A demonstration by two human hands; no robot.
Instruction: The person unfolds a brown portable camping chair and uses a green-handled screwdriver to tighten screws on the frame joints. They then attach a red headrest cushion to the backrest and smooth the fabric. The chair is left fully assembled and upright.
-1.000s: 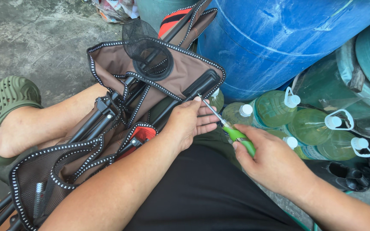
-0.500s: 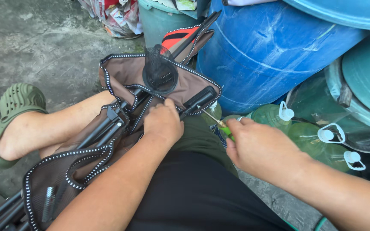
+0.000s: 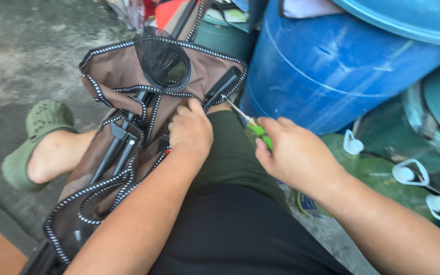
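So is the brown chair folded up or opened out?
Folded up. The brown chair has its black legs bunched side by side, cloth slack around them, under the left hand.

one folding chair point(image 3: 128, 71), one screwdriver point(image 3: 253, 127), one blue barrel point(image 3: 342, 66), one green shoe point(image 3: 34, 137).

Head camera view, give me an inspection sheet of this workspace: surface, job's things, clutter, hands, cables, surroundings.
Surface: bare grey concrete floor, stained.
Job's things: folded brown camp chair with black frame tubes and a mesh cup pocket, lying across the person's lap; green-handled screwdriver, tip at the chair's black tube end.
Clutter: green plastic bottles with white caps beside the right leg.
Hands: left hand grips the chair fabric; right hand holds the screwdriver.
Cables: nothing seen.
Surroundings: large blue barrel, teal containers to the right, green clog on the left foot.
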